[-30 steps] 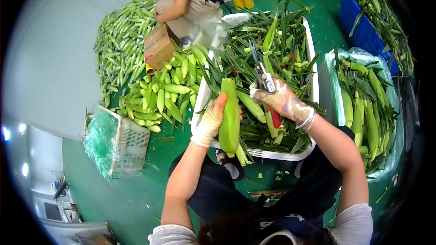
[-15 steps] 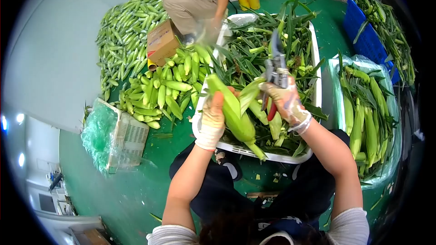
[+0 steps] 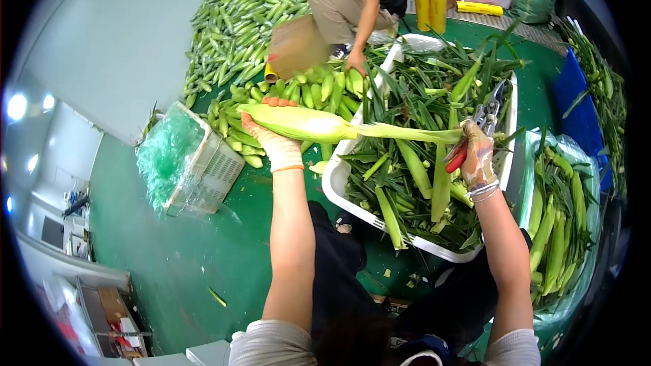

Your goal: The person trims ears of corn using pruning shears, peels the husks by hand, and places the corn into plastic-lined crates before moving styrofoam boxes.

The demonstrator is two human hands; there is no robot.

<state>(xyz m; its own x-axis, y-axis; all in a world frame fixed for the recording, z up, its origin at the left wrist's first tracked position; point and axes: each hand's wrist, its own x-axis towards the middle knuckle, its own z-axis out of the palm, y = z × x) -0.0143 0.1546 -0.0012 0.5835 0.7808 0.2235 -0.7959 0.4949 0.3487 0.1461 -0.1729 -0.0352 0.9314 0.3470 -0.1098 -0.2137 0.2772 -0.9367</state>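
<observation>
My left hand (image 3: 277,141), in an orange-and-white glove, is closed around a green ear of corn (image 3: 305,123) held level. A long husk leaf (image 3: 407,133) stretches from the ear's right end to my gloved right hand (image 3: 479,159), whose fingers pinch it. That same hand also grips pruning shears (image 3: 489,114), blades pointing up and a red handle under the fingers. Below both hands is a white crate (image 3: 335,186) heaped with stripped husks (image 3: 413,169).
A pile of husked ears (image 3: 234,132) lies left of the crate, with wrapped ears (image 3: 237,20) behind. Another person (image 3: 366,10) crouches there, hand on the ears. Unhusked corn fills a lined container (image 3: 559,230) at right. A crate with green plastic (image 3: 163,156) stands left.
The ear has swung from a slant to level, its tip now to the left. My right hand has moved right, drawing the husk leaf out long. The view has shifted left.
</observation>
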